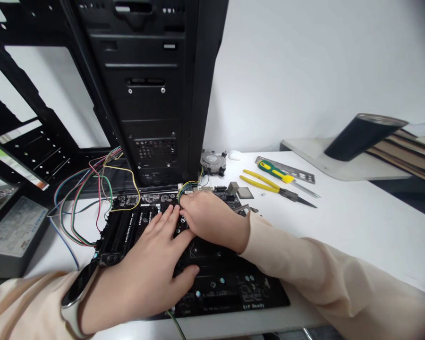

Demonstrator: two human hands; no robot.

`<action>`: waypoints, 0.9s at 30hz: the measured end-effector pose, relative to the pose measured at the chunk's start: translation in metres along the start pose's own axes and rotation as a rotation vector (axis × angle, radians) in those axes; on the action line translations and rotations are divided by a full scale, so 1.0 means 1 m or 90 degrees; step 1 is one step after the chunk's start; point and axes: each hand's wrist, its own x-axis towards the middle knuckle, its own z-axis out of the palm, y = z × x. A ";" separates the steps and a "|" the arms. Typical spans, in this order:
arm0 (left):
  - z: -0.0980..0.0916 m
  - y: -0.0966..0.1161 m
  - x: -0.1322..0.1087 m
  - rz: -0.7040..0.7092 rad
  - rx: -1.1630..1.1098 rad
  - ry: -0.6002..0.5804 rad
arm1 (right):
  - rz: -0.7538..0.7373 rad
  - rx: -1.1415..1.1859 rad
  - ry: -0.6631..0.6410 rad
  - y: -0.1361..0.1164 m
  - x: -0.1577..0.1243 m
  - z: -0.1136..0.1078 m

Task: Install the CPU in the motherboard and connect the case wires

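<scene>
A black motherboard (pixel 233 283) lies on the white table, partly covered by both hands. My left hand (pixel 152 264) rests flat on its middle, fingers stretched out and thumb apart. Beside those fingertips, my right hand (pixel 212 217) is closed, its fingers curled down toward the board. The thin fan cable (pixel 191 183), with yellow and dark wires, runs into the right fingertips; its end is hidden there. Behind the board, the cable leads toward a round CPU cooler fan (pixel 213 161). Coloured wires (pixel 72 222) loop over the board's left side.
A black computer case (pixel 152 108) stands upright behind the board. A power supply (pixel 16 231) sits at the left. On the right lie yellow-handled pliers (pixel 265 182), a green and yellow screwdriver (pixel 274 171) and a metal I/O plate (pixel 306 176). Farther right is a dark cylinder (pixel 361 137).
</scene>
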 end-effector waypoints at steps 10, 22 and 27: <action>0.001 -0.001 -0.001 0.004 0.000 0.010 | -0.013 -0.012 0.000 -0.001 0.000 0.000; 0.004 -0.002 0.000 0.017 0.006 0.038 | -0.032 -0.025 -0.019 -0.001 0.001 0.001; 0.003 -0.001 -0.001 0.017 -0.006 0.049 | -0.016 -0.013 0.004 -0.002 0.000 0.003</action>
